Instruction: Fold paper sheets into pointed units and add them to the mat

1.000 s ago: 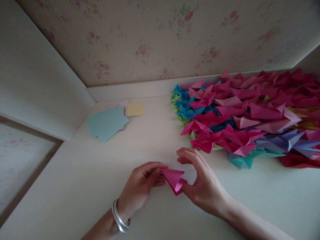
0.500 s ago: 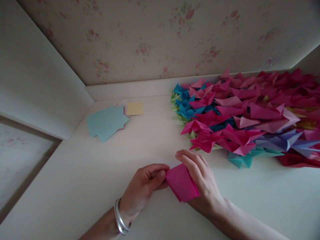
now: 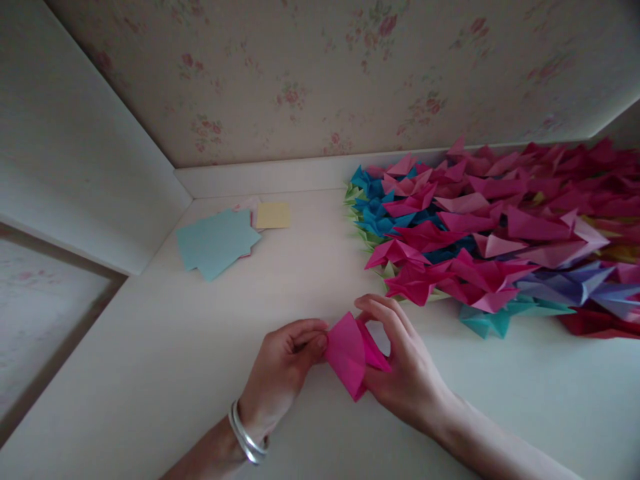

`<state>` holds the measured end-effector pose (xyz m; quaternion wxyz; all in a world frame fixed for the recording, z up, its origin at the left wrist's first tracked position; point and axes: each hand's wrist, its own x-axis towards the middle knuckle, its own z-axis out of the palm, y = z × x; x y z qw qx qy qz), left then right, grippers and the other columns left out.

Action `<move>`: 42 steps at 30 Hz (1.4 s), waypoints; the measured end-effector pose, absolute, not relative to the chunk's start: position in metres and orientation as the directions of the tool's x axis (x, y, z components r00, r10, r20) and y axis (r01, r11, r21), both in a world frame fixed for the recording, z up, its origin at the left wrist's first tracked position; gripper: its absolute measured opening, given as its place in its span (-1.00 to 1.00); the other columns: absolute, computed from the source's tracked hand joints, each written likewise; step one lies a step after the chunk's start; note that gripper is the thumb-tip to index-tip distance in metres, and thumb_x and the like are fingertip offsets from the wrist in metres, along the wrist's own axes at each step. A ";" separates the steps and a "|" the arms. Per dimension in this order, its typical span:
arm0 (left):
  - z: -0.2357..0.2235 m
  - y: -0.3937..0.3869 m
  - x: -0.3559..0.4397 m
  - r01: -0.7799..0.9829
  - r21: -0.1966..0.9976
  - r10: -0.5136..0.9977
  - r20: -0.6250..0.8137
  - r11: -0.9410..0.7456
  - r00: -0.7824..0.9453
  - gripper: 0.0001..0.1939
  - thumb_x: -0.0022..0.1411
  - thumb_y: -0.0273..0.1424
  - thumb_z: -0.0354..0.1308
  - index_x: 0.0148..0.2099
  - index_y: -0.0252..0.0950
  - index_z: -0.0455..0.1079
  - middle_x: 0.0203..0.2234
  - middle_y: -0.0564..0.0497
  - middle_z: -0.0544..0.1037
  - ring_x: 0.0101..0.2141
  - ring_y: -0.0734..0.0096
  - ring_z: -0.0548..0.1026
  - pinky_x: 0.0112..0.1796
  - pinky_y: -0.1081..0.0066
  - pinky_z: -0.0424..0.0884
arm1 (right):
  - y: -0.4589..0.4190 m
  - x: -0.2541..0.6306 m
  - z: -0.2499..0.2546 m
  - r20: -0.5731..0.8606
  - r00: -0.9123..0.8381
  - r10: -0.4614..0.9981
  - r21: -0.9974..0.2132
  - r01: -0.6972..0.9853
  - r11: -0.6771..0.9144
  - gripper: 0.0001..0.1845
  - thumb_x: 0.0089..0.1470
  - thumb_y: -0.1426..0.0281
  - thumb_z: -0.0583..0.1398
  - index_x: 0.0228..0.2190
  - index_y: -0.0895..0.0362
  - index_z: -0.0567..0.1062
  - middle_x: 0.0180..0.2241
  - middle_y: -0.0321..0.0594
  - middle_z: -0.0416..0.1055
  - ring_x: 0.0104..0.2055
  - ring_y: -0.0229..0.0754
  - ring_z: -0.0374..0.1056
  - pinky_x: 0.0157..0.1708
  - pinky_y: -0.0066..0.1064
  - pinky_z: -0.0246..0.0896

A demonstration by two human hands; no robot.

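A bright pink sheet of origami paper, folded in layers, is held up between both hands above the white table. My left hand, with silver bangles at the wrist, pinches the paper's left corner between thumb and fingers. On the other side, my right hand curves around the paper's right part. Its thumb lies behind or within the folds, partly hidden, and its fingers arch over the top with a gap beneath them. The right flap of the paper stands bent away from the rest.
Many folded paper pieces in pink, blue, green and purple cover the table's right side. Light blue paper sheets and a small yellow square lie at the back left. A floral wall rises behind the white table.
The pink paper has gone from a flat diamond to a bent shape with its right flap lifted. My right thumb has moved into view at the paper, and the right fingers have arched away.
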<state>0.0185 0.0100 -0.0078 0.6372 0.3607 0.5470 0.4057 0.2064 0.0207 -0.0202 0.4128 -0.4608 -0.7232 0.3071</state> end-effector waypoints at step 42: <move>-0.006 0.004 0.021 -0.144 0.829 0.838 -0.515 0.541 0.179 -0.62 0.32 -0.11 0.14 -0.02 -0.31 0.42 -0.36 -0.02 0.54 -0.45 0.40 0.52 -0.52 0.43 0.57 | 0.031 0.207 -0.011 -0.122 -0.176 0.977 -0.981 0.169 -0.092 -0.80 0.12 0.27 0.28 -0.30 0.06 0.69 -0.25 -0.18 0.67 -0.22 -0.07 0.57 -0.24 -0.38 0.48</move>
